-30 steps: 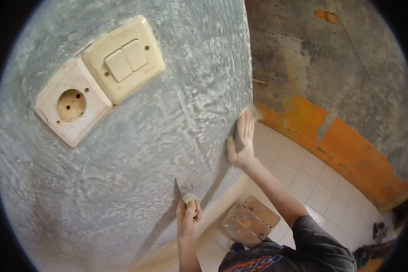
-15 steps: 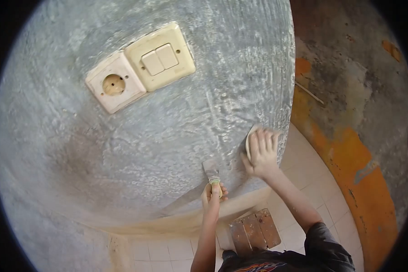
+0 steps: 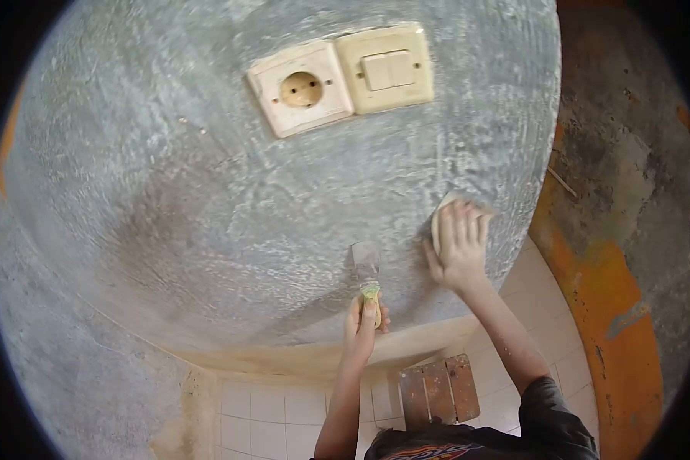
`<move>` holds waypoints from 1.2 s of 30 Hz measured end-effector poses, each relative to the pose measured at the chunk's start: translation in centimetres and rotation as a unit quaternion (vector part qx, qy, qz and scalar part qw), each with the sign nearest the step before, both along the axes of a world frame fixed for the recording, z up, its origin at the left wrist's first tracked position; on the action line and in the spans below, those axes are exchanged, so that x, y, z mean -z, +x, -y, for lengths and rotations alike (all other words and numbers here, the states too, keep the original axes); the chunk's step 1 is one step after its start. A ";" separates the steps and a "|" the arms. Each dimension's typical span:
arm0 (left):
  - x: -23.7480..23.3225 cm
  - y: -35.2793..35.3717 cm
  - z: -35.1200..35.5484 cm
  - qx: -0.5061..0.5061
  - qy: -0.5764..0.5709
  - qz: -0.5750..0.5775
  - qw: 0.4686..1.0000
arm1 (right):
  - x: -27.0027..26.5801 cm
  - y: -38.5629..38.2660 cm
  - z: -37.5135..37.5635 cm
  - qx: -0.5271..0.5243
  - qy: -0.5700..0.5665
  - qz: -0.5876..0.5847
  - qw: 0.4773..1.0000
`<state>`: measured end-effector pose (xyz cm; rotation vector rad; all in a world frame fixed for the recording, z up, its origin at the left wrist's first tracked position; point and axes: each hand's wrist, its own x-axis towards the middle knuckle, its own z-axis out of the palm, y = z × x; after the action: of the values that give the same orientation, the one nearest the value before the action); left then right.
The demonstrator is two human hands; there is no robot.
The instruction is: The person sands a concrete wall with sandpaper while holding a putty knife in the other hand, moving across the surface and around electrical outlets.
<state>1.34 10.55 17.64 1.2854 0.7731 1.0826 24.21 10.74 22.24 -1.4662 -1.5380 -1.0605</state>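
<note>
In the head view, my left hand (image 3: pixel 366 316) is closed around the yellow-green handle of a putty knife (image 3: pixel 366 264). Its flat blade points up, in front of the grey wall (image 3: pixel 314 184); whether it touches is hard to tell. To the right, my right hand (image 3: pixel 461 241) presses a pale sheet (image 3: pixel 439 222), which looks like sandpaper, against the wall near its right edge. My fingers cover most of that sheet. The wall surface around both hands is rough and streaky, with a darker brownish patch farther left.
Above my hands, a socket (image 3: pixel 303 90) and a light switch (image 3: pixel 387 69) are mounted side by side on the wall. A small wooden stool (image 3: pixel 439 391) stands below on the tiled floor (image 3: pixel 268 406). Beyond the wall's right edge lies a stained orange-and-grey surface (image 3: pixel 617 307).
The view has turned and shifted, so the socket and switch appear farther right and more level. My right hand, with the sheet, and the putty knife appear slightly higher in view. Both grips stay the same.
</note>
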 end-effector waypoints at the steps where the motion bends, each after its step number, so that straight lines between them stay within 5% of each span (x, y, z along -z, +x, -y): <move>1: 0.0 -0.8 -0.2 0.013 0.002 0.002 1.000 | -1.5 -0.2 -0.2 0.033 0.025 -0.047 0.998; 7: -1.0 -5.7 -2.0 0.087 0.030 0.042 0.995 | -7.4 -6.8 -2.3 0.051 0.048 -0.121 0.990; 11: -1.6 -10.6 -4.2 0.128 0.027 0.057 0.990 | 2.0 -12.7 -4.0 0.001 -0.062 -0.049 0.997; 14: -1.9 -14.8 -6.2 0.145 0.055 0.061 0.986 | 5.0 -13.8 -4.4 0.034 -0.024 -0.098 0.994; 19: -2.3 -18.9 -8.7 0.155 0.067 0.057 0.984 | -6.3 -17.3 -6.7 0.043 0.103 -0.171 0.979; 22: -2.6 -20.2 -9.1 0.146 0.073 0.073 0.984 | -8.6 -21.8 -7.9 0.062 0.024 -0.100 0.993; 25: -2.7 -21.7 -9.4 0.114 0.063 0.084 0.988 | -3.8 -25.0 -8.4 0.001 -0.084 0.002 0.996; 29: -3.1 -24.0 -9.9 0.094 0.068 0.123 0.986 | 2.5 -24.3 -7.7 0.027 -0.086 0.064 0.994; 31: -2.9 -24.6 -10.4 0.082 0.084 0.125 0.985 | -0.1 -23.6 -8.3 0.048 0.039 -0.114 0.992; 36: -3.2 -25.6 -10.0 0.077 0.066 0.133 0.986 | -8.5 -26.3 -9.7 0.050 0.095 -0.111 0.988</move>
<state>-24.29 20.60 20.80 1.2571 0.3995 1.1660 -2.10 20.45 30.70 -1.4858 -1.1856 -1.0323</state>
